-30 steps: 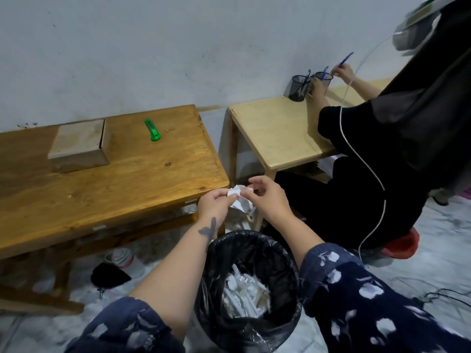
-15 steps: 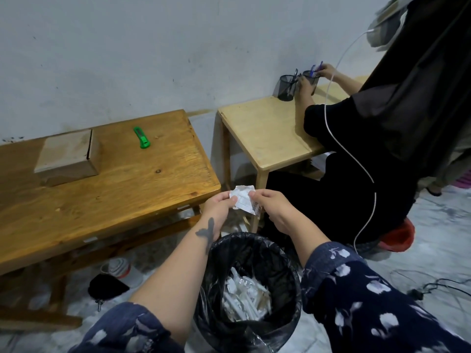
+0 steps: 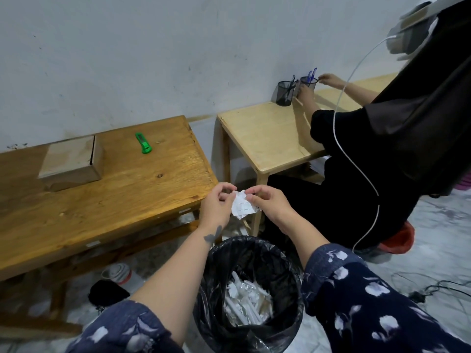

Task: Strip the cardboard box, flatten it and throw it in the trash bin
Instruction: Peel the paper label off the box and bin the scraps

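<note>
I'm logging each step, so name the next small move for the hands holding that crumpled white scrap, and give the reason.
Probably let go of the crumpled white label so it drops. Both the left hand and the right hand pinch it above the black-lined trash bin, which already holds white scraps. The cardboard box sits unflattened on the wooden table.

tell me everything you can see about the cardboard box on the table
The cardboard box is a low, flat, rectangular carton of plain brown cardboard, its top scuffed and pale. It is closed and not flattened, with a dark slit along its right edge where a flap meets the side. It lies flat on the far left of the darker wooden table, near the wall and left of a green cutter that lies apart from it. Nothing rests on it and neither hand touches it.
</note>
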`<action>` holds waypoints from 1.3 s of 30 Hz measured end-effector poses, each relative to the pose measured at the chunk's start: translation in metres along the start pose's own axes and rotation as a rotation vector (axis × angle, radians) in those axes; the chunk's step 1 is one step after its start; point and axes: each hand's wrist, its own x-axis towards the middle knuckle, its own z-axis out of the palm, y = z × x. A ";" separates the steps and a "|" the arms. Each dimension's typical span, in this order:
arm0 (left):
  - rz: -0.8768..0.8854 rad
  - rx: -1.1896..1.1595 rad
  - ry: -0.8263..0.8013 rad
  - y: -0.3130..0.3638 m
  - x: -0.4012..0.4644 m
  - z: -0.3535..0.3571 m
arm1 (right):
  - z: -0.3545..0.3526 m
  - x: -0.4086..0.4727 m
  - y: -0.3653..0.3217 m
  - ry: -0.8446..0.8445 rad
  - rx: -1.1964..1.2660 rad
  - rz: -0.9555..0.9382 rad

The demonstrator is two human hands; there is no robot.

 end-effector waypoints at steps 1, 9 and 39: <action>-0.024 -0.016 0.005 0.000 -0.001 -0.001 | 0.000 -0.001 0.001 -0.018 -0.020 -0.014; -0.403 -0.270 0.097 0.000 0.003 0.001 | -0.003 -0.001 -0.001 0.007 -0.267 0.021; 0.325 0.822 -0.175 0.004 -0.003 -0.006 | -0.003 -0.003 -0.008 0.098 -0.781 -0.090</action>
